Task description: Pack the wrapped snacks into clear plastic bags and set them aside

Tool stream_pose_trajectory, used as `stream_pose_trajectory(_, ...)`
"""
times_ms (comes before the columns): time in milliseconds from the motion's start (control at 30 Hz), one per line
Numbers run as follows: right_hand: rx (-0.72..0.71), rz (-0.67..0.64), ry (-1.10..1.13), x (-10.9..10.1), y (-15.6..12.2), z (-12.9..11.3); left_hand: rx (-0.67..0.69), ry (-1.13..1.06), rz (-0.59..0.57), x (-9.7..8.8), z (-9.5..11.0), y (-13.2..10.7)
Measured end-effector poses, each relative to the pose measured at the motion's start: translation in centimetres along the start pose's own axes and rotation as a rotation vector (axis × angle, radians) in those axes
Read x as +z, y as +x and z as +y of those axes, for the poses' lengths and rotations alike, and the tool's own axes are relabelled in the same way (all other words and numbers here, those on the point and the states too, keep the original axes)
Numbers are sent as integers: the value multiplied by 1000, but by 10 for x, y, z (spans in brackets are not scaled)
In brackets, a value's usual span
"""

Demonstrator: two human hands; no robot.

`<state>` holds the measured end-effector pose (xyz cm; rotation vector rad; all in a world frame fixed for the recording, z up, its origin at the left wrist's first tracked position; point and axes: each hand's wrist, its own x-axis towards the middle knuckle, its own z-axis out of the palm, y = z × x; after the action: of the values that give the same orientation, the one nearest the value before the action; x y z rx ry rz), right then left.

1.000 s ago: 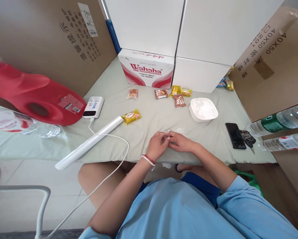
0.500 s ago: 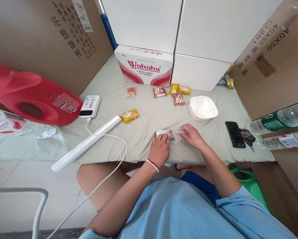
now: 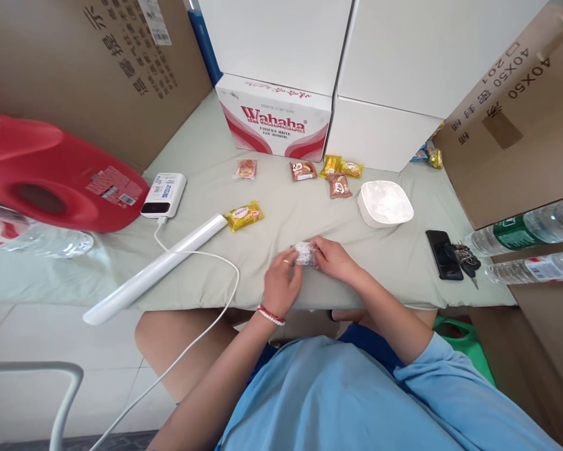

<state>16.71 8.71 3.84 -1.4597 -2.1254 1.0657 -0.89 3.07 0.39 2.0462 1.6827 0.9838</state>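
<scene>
A small packet wrapped in crinkled clear plastic film (image 3: 304,254) is held between my two hands, low over the cloth near the front edge. My left hand (image 3: 282,280) grips its left end between thumb and fingers, a ring on one finger. At the right end, my right hand (image 3: 334,258) pinches the film with fingertips. What lies inside the film is hard to make out. Farther left, a yellow snack packet (image 3: 244,216) touches the end of a long white roll (image 3: 156,269). A white tub (image 3: 385,204) stands to the right, with whitish translucent stuff inside.
Brown snack packets (image 3: 339,186), yellow ones (image 3: 351,169) and a clear-wrapped snack (image 3: 246,168) lie before the Wahaha box (image 3: 276,119). A power bank (image 3: 164,195) trails a white cable (image 3: 215,255) near a red jug (image 3: 65,178). A phone (image 3: 443,254), keys (image 3: 467,258) and bottles (image 3: 530,228) sit right.
The packet has shifted slightly left, its film gathered more compactly around it. My right hand has moved left toward my left hand, which has turned and now grips the packet's side.
</scene>
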Motion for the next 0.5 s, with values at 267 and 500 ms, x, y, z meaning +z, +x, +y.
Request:
stream_pose_trajectory(267, 9, 124, 132, 17, -17, 8, -224, 36, 14, 23, -6, 13)
stream_pose_trajectory(500, 106, 263, 340, 27, -32, 6, -226, -227, 102, 24, 1, 17)
